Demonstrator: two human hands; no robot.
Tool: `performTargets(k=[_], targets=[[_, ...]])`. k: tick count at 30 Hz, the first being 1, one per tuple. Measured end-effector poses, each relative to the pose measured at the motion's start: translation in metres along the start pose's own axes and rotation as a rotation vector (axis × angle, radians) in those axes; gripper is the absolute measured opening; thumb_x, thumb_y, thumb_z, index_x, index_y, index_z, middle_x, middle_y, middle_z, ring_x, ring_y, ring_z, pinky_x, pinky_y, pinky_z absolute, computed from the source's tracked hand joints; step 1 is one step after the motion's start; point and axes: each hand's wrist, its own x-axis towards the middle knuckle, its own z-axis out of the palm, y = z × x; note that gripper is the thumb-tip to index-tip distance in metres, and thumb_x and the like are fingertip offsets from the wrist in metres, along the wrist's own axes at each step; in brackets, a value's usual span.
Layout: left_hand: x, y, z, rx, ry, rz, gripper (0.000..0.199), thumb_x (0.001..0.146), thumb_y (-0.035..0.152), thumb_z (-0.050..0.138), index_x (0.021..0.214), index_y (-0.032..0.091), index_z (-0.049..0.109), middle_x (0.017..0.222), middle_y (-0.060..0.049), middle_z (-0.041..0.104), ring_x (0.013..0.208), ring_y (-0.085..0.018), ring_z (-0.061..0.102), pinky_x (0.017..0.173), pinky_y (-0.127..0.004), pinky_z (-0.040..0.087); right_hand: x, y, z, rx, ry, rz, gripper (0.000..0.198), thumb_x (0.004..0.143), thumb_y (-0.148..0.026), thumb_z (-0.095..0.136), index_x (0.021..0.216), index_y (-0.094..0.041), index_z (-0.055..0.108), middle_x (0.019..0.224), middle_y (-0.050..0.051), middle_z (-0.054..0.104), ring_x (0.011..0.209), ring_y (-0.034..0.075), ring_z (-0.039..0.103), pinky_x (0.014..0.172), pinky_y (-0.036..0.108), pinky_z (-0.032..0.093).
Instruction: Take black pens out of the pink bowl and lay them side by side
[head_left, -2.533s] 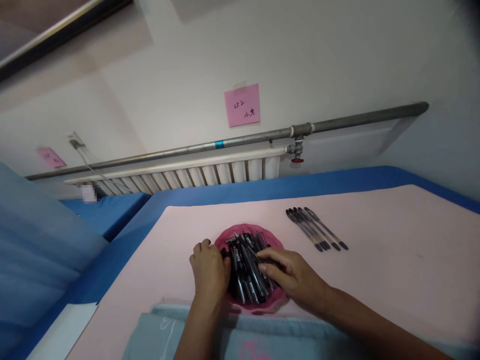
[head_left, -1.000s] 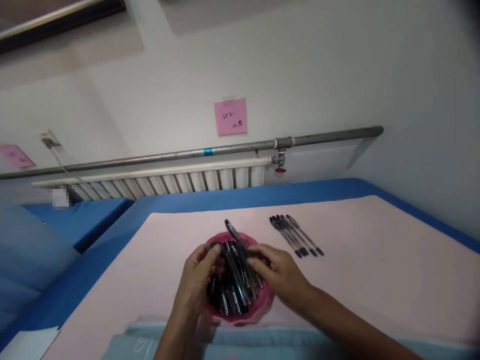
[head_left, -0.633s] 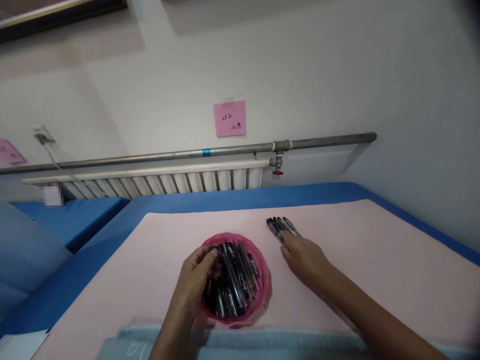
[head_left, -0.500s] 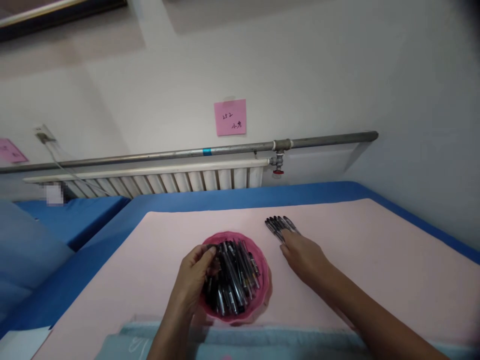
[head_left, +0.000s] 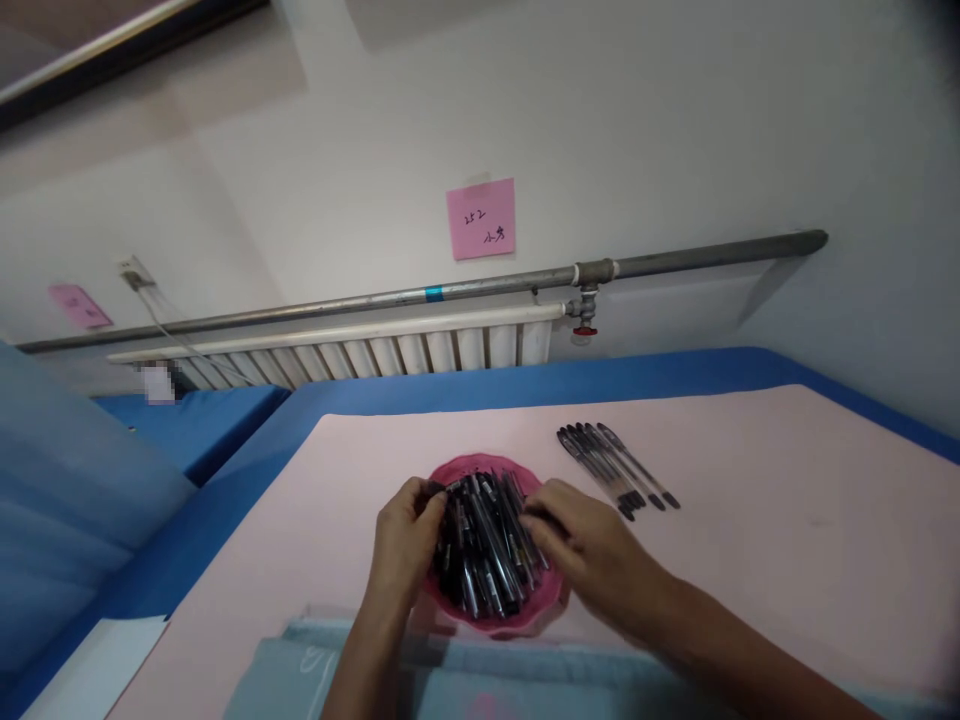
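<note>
Pink bowl sits near the front of the pink mat, heaped w/ black pens. Your left hand cups the bowl's left rim, fingers curled against it; your right hand has its fingertips pinched together on the heap (which pen, cannot tell). Pens look light, stiff, smooth, apt to slip: take one mid-barrel. Long axes run mostly near-to-far, fanned. Five more pens lie in a row to the right, parallel, slanting far-left to near-right.
</note>
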Motion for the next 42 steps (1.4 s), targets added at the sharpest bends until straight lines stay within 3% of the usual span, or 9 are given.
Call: performTargets(k=[3, 7, 13, 16, 21, 26, 30, 37, 42], targets=[[-0.001, -0.003, 0.004, 0.159, -0.014, 0.079, 0.007, 0.071, 0.022, 0.056, 0.069, 0.019, 0.062, 0.064, 0.001, 0.061, 0.061, -0.014, 0.054, 0.058, -0.024, 0.037, -0.005, -0.004, 0.013, 0.051, -0.061, -0.063, 0.015, 0.086, -0.015, 0.042, 0.083, -0.020, 0.056, 0.081, 0.004, 0.059, 0.075, 0.017, 0.056, 0.066, 0.030, 0.047], [-0.002, -0.007, 0.011, 0.388, -0.036, 0.144, 0.012, 0.067, 0.012, 0.057, 0.071, 0.020, 0.065, 0.072, -0.003, 0.065, 0.070, -0.018, 0.057, 0.066, -0.028, 0.037, -0.007, 0.004, 0.021, 0.058, -0.088, -0.054, 0.019, 0.085, -0.011, 0.040, 0.087, -0.019, 0.057, 0.083, 0.005, 0.058, 0.079, 0.018, 0.056, 0.068, 0.032, 0.048], [-0.010, -0.003, 0.019, 0.712, -0.011, 0.088, 0.020, 0.070, 0.016, 0.057, 0.088, 0.014, 0.064, 0.091, -0.015, 0.065, 0.082, -0.025, 0.058, 0.074, -0.033, 0.038, -0.007, 0.008, 0.024, 0.024, -0.104, -0.064, 0.018, 0.084, -0.007, 0.041, 0.086, -0.018, 0.055, 0.084, 0.005, 0.057, 0.079, 0.018, 0.056, 0.068, 0.030, 0.047], [-0.012, -0.001, 0.021, 0.763, -0.012, 0.077, 0.016, 0.071, 0.017, 0.057, 0.085, 0.014, 0.064, 0.089, -0.015, 0.065, 0.080, -0.024, 0.059, 0.074, -0.033, 0.038, -0.006, 0.007, 0.025, 0.011, -0.094, -0.051, 0.019, 0.084, -0.007, 0.040, 0.087, -0.018, 0.055, 0.084, 0.004, 0.057, 0.079, 0.017, 0.056, 0.067, 0.029, 0.047], [-0.009, -0.002, 0.019, 0.671, 0.005, 0.080, 0.009, 0.068, 0.018, 0.059, 0.076, 0.017, 0.064, 0.080, -0.011, 0.066, 0.074, -0.023, 0.059, 0.068, -0.031, 0.037, -0.003, 0.004, 0.028, -0.075, -0.132, -0.013, 0.018, 0.083, -0.009, 0.042, 0.086, -0.019, 0.056, 0.083, 0.004, 0.059, 0.077, 0.018, 0.057, 0.066, 0.030, 0.046], [-0.003, 0.001, 0.010, 0.427, 0.053, 0.053, 0.007, 0.069, 0.024, 0.059, 0.065, 0.019, 0.061, 0.061, -0.003, 0.061, 0.061, -0.018, 0.054, 0.060, -0.027, 0.034, 0.001, 0.000, 0.034, -0.193, -0.185, 0.013, 0.017, 0.081, -0.011, 0.047, 0.091, -0.017, 0.059, 0.091, 0.008, 0.061, 0.083, 0.022, 0.058, 0.068, 0.034, 0.046], [-0.001, 0.002, 0.007, 0.235, 0.092, 0.030, 0.012, 0.070, 0.029, 0.060, 0.064, 0.019, 0.060, 0.059, 0.000, 0.060, 0.057, -0.015, 0.052, 0.056, -0.025, 0.035, 0.005, -0.005, 0.035, -0.264, -0.243, -0.040, 0.017, 0.080, -0.013, 0.050, 0.093, -0.018, 0.060, 0.091, 0.008, 0.063, 0.081, 0.024, 0.059, 0.066, 0.034, 0.044], [-0.001, -0.001, 0.009, 0.174, 0.079, 0.016, 0.014, 0.070, 0.032, 0.060, 0.067, 0.019, 0.061, 0.060, -0.001, 0.061, 0.059, -0.015, 0.054, 0.056, -0.024, 0.036, 0.010, -0.011, 0.032, -0.312, -0.289, -0.026, 0.015, 0.078, -0.010, 0.050, 0.087, -0.016, 0.061, 0.083, 0.007, 0.065, 0.071, 0.021, 0.060, 0.057, 0.030, 0.039], [-0.001, 0.000, 0.010, -0.013, 0.075, -0.041, 0.016, 0.066, 0.034, 0.064, 0.063, 0.019, 0.059, 0.055, 0.001, 0.057, 0.054, -0.014, 0.051, 0.050, -0.022, 0.035, 0.010, -0.003, 0.038, -0.306, -0.284, -0.034, 0.024, 0.079, -0.011, 0.048, 0.096, -0.018, 0.062, 0.091, 0.008, 0.066, 0.067, 0.020, 0.060, 0.055, 0.029, 0.039]])
